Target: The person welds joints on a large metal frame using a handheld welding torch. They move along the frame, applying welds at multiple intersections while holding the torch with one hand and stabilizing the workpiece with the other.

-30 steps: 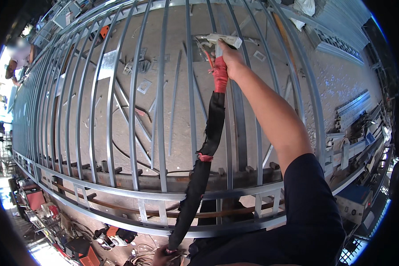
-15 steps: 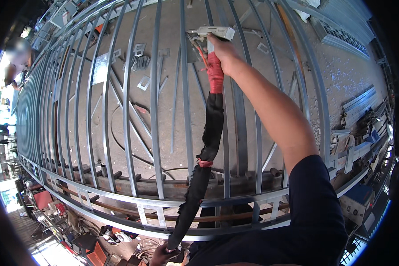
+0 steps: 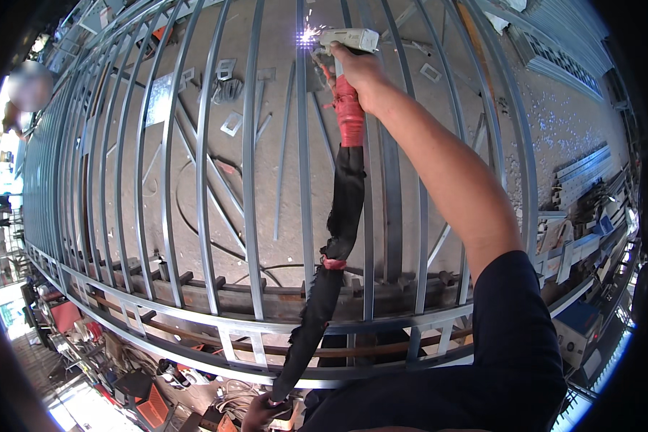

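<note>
Towards twelve o'clock, the torch (image 3: 354, 39) is off-white beside a violet-white spark (image 3: 308, 37), with bright red wrapping (image 3: 350, 119) at six o'clock from it. The cable cover (image 3: 345, 201) is black, crossed by a red band (image 3: 333, 263). Silver-grey bars (image 3: 249, 144) stripe a grey-brown floor (image 3: 265, 216), while a navy sleeve (image 3: 515, 309) shows at four o'clock and an orange panel (image 3: 153, 408) at seven.

No words or numbers can be read anywhere in view. The pale tool (image 3: 349, 39) bears faint, dark marks along its side, too small and blurred to make out. The blue-topped box (image 3: 575, 334) at lower right has small marks on its pale front, equally illegible here.
</note>
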The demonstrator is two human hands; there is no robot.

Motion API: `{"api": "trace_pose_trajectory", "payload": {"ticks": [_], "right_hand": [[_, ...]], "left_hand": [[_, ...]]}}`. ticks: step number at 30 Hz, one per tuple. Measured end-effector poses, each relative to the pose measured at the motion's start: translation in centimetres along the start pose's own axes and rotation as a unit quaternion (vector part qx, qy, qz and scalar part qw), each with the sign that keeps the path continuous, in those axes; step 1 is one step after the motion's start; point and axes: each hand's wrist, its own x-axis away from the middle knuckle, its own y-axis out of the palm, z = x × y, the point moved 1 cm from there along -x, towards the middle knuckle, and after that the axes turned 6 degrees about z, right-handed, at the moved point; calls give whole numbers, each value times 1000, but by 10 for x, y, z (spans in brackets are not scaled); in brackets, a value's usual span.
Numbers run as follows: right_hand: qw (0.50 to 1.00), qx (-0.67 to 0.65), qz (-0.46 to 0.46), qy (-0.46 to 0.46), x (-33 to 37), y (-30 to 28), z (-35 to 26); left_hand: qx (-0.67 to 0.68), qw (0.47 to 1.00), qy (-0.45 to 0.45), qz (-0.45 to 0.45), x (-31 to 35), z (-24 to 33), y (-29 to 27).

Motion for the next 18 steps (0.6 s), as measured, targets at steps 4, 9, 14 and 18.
{"api": "trace_pose_trajectory", "payload": {"ticks": [4,9,14,18], "right_hand": [[1000,9,-14,-9,6,10,2],[1000,18,-15,0,4,2,3],[1000,16,-19,1,2,0,5],[1000,14,-26,-3,-1,-1,8]], "left_hand": [[-106,994,-12,17,-5,-36,-9],[-55,998,-13,21,-8,-42,-12],[-88,996,-10,19,-10,-36,-12],[-66,998,-7,22,-6,-31,-6]]}}
